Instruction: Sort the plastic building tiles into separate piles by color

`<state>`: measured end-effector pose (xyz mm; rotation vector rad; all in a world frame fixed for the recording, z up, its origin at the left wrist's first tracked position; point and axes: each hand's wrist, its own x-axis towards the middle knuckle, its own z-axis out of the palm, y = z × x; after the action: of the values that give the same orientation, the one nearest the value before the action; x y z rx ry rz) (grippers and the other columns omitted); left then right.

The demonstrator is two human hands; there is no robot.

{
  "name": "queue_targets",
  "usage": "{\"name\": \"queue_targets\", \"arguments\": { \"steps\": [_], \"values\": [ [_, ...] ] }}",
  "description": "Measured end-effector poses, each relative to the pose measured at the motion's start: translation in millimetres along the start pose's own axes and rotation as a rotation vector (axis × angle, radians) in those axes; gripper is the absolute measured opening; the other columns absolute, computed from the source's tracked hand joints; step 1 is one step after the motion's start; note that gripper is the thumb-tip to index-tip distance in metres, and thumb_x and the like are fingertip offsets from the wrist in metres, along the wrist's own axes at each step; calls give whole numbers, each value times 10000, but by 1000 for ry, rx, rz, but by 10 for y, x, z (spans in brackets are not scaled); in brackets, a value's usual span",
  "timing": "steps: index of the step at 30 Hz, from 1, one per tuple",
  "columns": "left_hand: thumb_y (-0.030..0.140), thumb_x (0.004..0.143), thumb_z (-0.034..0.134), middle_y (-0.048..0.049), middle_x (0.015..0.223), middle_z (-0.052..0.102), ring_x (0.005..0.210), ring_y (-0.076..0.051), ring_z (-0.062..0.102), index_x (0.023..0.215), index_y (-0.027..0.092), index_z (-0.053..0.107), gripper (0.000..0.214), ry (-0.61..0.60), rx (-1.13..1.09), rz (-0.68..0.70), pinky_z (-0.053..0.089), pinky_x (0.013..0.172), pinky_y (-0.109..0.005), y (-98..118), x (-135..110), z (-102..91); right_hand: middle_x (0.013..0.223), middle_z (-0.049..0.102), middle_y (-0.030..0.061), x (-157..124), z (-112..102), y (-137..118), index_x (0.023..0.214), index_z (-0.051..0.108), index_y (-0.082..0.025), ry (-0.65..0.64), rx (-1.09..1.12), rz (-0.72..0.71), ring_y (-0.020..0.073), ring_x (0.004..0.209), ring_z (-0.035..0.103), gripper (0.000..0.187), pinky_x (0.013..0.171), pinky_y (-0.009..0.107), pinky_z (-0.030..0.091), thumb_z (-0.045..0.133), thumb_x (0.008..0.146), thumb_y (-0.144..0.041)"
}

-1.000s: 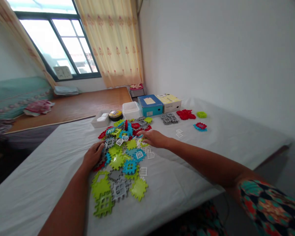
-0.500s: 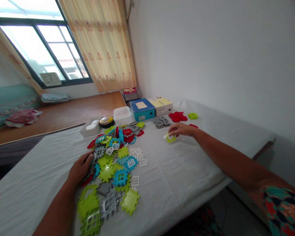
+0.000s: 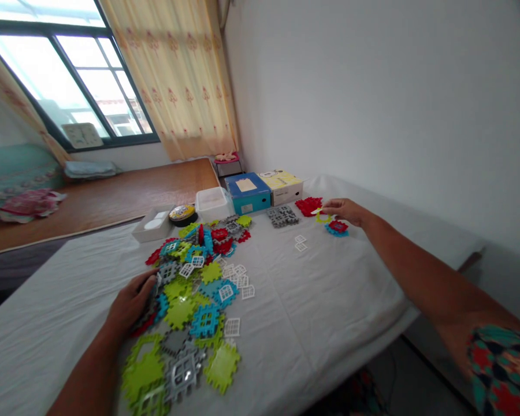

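Note:
My right hand (image 3: 344,211), closed in a pinch, has a yellow-green plastic tile (image 3: 323,218) with an open middle and something pale at its edge. It hovers near a red tile lying on a blue tile (image 3: 337,229) and beside the red tile stack (image 3: 308,206). My left hand (image 3: 132,300) rests along the left side of a heap of notched plastic tiles (image 3: 182,312), thumb and index finger apart, touching grey tiles; its other fingers are mostly hidden. Several white window pieces (image 3: 232,327) lie on and beside the heap.
Behind the heap stand a white open box (image 3: 153,225), a round black-and-yellow tin (image 3: 182,214), a clear plastic tub (image 3: 214,203), a blue box (image 3: 248,193) and a yellow box (image 3: 281,186). A grey tile stack (image 3: 282,216) lies in front. Two white window pieces (image 3: 300,242) lie on the cloth.
My right hand has moved right and away from me with the yellow-green tile, uncovering two white window pieces on the cloth. My left hand stays at the heap. The view has shifted slightly.

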<state>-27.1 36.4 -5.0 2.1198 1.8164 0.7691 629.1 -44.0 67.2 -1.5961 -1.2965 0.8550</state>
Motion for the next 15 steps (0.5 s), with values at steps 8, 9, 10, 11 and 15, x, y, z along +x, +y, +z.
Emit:
{"name": "queue_targets", "arguments": {
  "steps": [8, 9, 10, 11, 15],
  "values": [
    [572, 840, 406, -99, 1261, 663, 1183, -278, 596, 1240, 181, 651, 611, -13, -31, -3, 425, 1058, -402, 50, -24, 8, 801, 690, 30, -299, 1042, -436, 1006, 722, -164, -443, -146, -293, 130, 678, 577, 426, 598, 233, 429, 665, 782, -522],
    [570, 839, 404, -97, 1259, 664, 1177, -279, 599, 1238, 182, 653, 610, -10, -31, -7, 429, 1054, -401, 72, -35, 5, 823, 696, 38, -350, 1189, -497, 1033, 726, -164, -515, -214, -378, 136, 697, 586, 402, 626, 242, 440, 636, 819, -492],
    [570, 838, 403, -96, 1255, 666, 1171, -281, 602, 1234, 182, 656, 610, -5, -30, -10, 435, 1047, -403, 92, -46, 3, 858, 704, 50, -396, 1317, -553, 1054, 728, -167, -572, -294, -467, 145, 727, 596, 367, 665, 254, 448, 613, 849, -449],
    [569, 837, 402, -94, 1251, 669, 1165, -282, 604, 1232, 184, 658, 609, -2, -30, -12, 440, 1041, -405, 108, -55, 1, 901, 709, 62, -436, 1422, -604, 1077, 726, -170, -605, -370, -547, 152, 762, 604, 333, 707, 266, 453, 596, 872, -399],
    [561, 833, 411, -81, 1230, 680, 1152, -273, 610, 1220, 194, 665, 591, -2, -38, 1, 443, 1036, -391, 130, -73, 4, 969, 706, 84, -497, 1638, -771, 1174, 667, -153, -590, -493, -638, 158, 814, 620, 327, 733, 258, 451, 600, 880, -280]
  ]
}}
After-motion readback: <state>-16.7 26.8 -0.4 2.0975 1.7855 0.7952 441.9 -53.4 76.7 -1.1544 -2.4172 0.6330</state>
